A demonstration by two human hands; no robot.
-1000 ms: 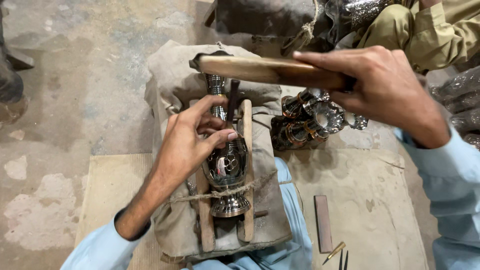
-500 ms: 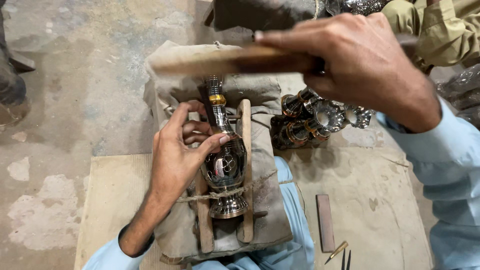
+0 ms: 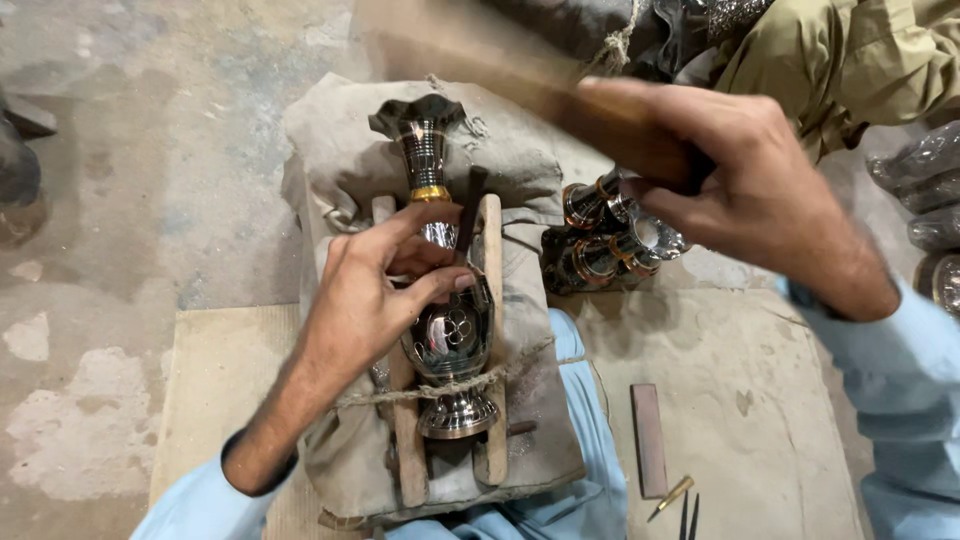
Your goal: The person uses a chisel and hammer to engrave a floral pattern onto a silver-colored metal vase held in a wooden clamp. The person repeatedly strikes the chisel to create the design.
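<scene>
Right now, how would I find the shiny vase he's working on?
Find the padded grey cloth cushion on the person's lap. Two wooden slats lie on it, tied with rope. Between them lies the dark polished metal vase, the only one with a fluted mouth and brass neck band.

— What does the person wear? A light blue garment with long sleeves; the left sleeve (image 3: 190,505) ends above the wrist, leaving the forearm bare.

— And on the other side? The right sleeve (image 3: 900,370) is the same pale blue cloth, loose and softly creased, with its cuff (image 3: 800,295) at the wrist.

— Anything on the hands? The left hand (image 3: 375,300) and the right hand (image 3: 745,190) are bare: no gloves, rings or watch in sight.

— The legs? Pale blue trousers (image 3: 590,430) of matching cloth show at the bottom edge.
</scene>
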